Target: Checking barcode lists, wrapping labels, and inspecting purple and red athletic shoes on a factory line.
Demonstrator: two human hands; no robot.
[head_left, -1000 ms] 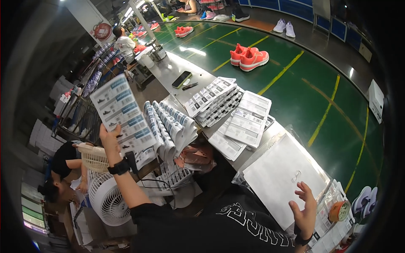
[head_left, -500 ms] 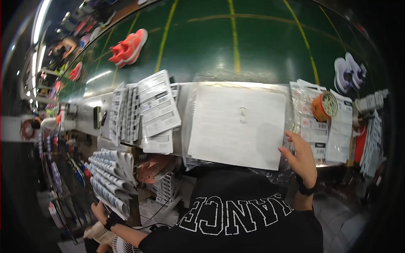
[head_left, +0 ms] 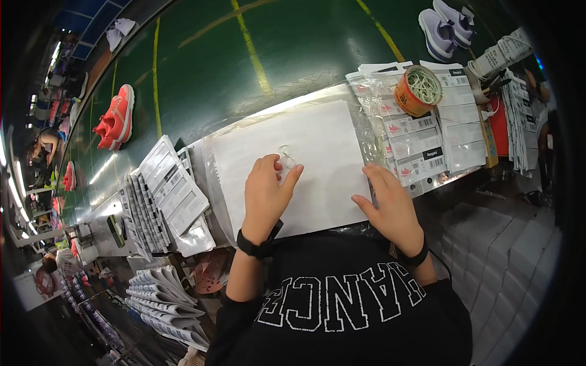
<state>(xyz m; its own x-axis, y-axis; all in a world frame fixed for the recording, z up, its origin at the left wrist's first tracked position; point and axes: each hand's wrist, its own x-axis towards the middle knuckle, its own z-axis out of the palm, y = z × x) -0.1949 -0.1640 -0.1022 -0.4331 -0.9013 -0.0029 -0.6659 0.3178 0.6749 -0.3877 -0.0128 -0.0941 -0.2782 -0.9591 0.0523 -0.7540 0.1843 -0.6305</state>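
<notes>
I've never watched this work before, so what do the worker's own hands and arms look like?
The left hand and right hand are gloveless, with a black band around each wrist. The black sleeves leave the forearms bare; the black shirt carries white-outlined lettering.

Lg. wht. paper sheet, approx. rect. & blank on top, lay flat, slightly askew, w/ clear plastic showing past its L & R edges. Sm. pale thin loops lay on it nr. the mid., twisted.
</notes>
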